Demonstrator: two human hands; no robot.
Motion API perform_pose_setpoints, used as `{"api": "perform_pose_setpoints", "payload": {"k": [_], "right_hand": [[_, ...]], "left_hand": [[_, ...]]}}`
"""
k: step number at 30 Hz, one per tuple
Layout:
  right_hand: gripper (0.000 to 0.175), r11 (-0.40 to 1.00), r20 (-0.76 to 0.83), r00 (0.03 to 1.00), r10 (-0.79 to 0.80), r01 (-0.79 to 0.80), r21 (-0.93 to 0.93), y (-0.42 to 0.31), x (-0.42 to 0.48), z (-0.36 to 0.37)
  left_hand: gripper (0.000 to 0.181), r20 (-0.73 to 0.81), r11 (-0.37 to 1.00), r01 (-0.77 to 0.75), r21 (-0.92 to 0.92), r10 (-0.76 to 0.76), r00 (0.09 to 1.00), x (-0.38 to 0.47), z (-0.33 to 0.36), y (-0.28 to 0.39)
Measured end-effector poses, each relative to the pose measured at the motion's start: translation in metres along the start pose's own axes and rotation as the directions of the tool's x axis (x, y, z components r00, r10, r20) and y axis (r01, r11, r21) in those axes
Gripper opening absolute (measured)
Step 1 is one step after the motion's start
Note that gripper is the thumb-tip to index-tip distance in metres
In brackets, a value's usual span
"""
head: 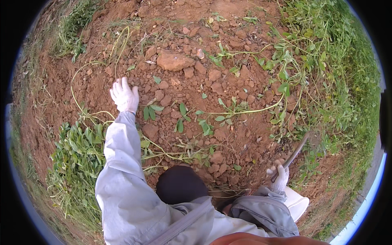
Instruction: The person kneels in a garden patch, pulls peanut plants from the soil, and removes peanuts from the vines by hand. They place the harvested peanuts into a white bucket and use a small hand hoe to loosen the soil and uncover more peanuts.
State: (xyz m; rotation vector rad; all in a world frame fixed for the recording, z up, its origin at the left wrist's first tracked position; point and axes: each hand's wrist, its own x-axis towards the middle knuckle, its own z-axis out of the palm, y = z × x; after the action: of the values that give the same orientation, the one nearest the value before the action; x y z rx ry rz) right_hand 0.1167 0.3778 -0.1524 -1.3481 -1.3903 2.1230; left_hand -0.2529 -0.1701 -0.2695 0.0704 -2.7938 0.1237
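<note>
My left hand (125, 95), in a pale glove, reaches forward over loose reddish soil (101, 82). Its fingers are apart and nothing shows in its grasp; I cannot tell if it touches the ground. A thin plant stem (116, 65) runs close to its fingertips. At the lower right, my gloved right hand (280, 175) grips the wooden handle of a short-handled digging tool (295, 153). The tool's head is blurred among green vines (315, 134). Below my left forearm lies a heap of uprooted leafy plants (78, 153).
A large clod (175, 61) sits ahead among smaller lumps. Dense green plants (346, 70) line the right side. Another plant pile (73, 29) lies at the far left. A long vine (257, 110) crosses the soil. My dark-clothed knee (181, 185) is at bottom centre.
</note>
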Motion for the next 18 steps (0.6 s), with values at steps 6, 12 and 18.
{"api": "perform_pose_setpoints", "payload": {"k": [6,12,18], "right_hand": [[0.047,0.791,0.571,0.698,-0.432,0.598,-0.133,-0.194,0.040,0.176],[0.041,0.725,0.638,0.404,-0.655,0.572,0.382,-0.258,0.039,0.432],[0.042,0.210,0.549,0.635,0.543,0.531,-0.821,0.092,0.049,0.360]], "left_hand": [[0.064,0.062,0.979,0.192,0.064,-0.196,0.979,-0.004,0.027,-0.069],[0.058,0.040,0.983,0.172,-0.056,-0.170,0.985,0.004,0.016,-0.058],[0.058,0.082,0.986,0.137,-0.097,-0.129,0.988,-0.001,0.005,-0.071]]}}
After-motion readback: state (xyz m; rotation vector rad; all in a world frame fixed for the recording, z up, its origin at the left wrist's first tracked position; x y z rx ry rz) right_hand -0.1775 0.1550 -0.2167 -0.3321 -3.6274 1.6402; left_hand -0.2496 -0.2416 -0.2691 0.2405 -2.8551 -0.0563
